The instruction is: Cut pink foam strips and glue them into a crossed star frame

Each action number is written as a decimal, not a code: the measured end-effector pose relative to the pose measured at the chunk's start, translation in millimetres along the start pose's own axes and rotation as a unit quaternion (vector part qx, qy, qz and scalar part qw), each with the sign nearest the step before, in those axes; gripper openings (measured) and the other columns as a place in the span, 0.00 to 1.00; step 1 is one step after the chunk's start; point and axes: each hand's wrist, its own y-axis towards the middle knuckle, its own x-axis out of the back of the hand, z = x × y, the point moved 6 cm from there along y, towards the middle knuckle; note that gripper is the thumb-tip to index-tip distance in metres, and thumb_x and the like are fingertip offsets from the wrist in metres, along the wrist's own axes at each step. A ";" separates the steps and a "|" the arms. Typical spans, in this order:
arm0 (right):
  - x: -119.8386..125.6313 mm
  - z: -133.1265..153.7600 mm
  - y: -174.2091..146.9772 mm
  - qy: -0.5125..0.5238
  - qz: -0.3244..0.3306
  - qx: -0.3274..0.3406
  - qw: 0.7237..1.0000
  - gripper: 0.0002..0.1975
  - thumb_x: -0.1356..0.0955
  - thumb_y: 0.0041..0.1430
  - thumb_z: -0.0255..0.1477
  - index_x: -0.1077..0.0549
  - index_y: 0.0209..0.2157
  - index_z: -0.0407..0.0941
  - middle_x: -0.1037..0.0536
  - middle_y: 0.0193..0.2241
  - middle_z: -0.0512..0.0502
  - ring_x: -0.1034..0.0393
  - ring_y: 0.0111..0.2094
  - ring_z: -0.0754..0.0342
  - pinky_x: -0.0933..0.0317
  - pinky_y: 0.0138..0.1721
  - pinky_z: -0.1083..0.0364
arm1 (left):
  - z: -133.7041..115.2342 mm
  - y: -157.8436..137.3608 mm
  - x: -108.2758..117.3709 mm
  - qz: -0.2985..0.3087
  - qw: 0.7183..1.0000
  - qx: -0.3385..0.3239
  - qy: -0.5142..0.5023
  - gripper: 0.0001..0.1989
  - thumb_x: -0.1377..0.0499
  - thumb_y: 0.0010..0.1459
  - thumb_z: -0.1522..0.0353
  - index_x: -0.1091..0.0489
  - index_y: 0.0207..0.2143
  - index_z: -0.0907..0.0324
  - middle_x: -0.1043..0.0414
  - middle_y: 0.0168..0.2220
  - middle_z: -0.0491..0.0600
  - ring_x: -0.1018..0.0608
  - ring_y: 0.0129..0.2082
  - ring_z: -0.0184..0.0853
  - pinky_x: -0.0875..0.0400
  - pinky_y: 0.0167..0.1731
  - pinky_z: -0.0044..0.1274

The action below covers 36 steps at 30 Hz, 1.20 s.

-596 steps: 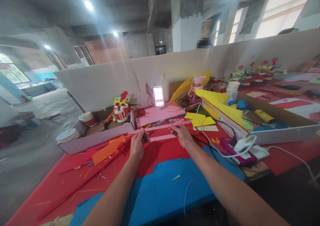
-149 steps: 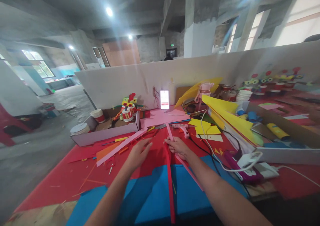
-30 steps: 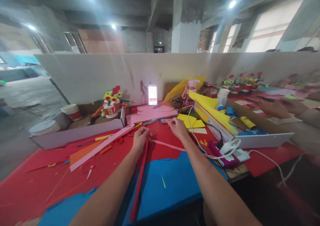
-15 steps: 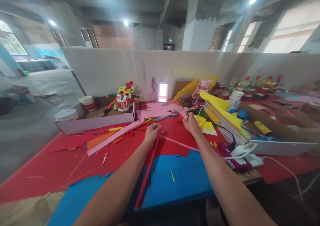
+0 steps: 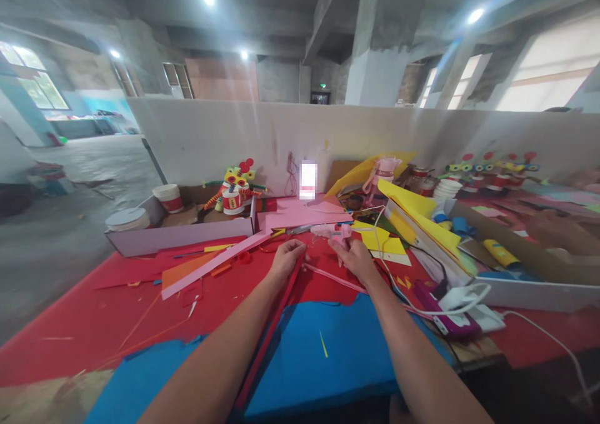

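My left hand (image 5: 288,260) is closed in a pinch on the upper end of a long red paper strip (image 5: 269,343), which slants down toward the table's near edge. My right hand (image 5: 355,261) is closed around the lower handle of a pink hot glue gun (image 5: 330,231). The gun's nozzle points left, a short way beyond my left fingertips, with a gap between them. Just below both hands runs a thin pink strip (image 5: 335,276). Scissors (image 5: 295,230) lie behind my left hand, partly covered by the gun.
Pink paper (image 5: 304,212) and a long pink strip (image 5: 213,262) lie ahead. A shallow box (image 5: 182,237) with a decorated cup figure (image 5: 233,199) stands left. Rightward are a craft box (image 5: 539,294), a purple power strip (image 5: 438,311) and white cables. Blue sheets (image 5: 323,361) cover the near edge.
My right hand has come nearer to me with the glue gun, which now lies more level, pointing left. My left hand still pinches the red strip. The view has tilted slightly upward.
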 end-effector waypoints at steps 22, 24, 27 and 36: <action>0.5 5.1 -2.5 -0.044 0.049 0.040 0.997 0.20 0.36 0.56 0.48 0.29 0.28 0.45 0.33 0.13 0.52 0.32 0.22 0.50 0.43 0.24 0.56 | 0.4 4.9 9.8 -0.045 0.997 -0.037 0.044 0.13 0.38 0.47 0.60 0.37 0.24 0.58 0.31 0.15 0.42 0.33 0.10 0.27 0.41 0.11 0.18; 1.1 5.6 -2.4 -0.050 0.047 0.041 0.997 0.20 0.37 0.56 0.48 0.29 0.28 0.45 0.33 0.13 0.52 0.32 0.22 0.50 0.44 0.24 0.56 | 0.0 4.7 9.4 -0.044 0.997 -0.037 0.046 0.12 0.38 0.47 0.61 0.37 0.24 0.58 0.31 0.15 0.42 0.33 0.10 0.27 0.42 0.11 0.19; 1.3 4.5 -1.6 -0.062 0.044 0.043 0.996 0.21 0.37 0.56 0.49 0.31 0.26 0.45 0.35 0.12 0.53 0.35 0.20 0.52 0.47 0.22 0.57 | -0.1 4.9 9.4 -0.043 0.997 -0.035 0.048 0.13 0.38 0.47 0.61 0.37 0.24 0.58 0.31 0.15 0.42 0.33 0.10 0.28 0.42 0.12 0.19; 1.8 4.2 0.1 -0.081 0.020 0.065 0.994 0.22 0.37 0.55 0.50 0.34 0.22 0.45 0.36 0.16 0.52 0.39 0.22 0.55 0.49 0.24 0.57 | -0.3 5.9 8.4 -0.027 0.998 -0.040 0.040 0.13 0.37 0.47 0.60 0.37 0.25 0.58 0.30 0.15 0.42 0.33 0.10 0.28 0.42 0.12 0.19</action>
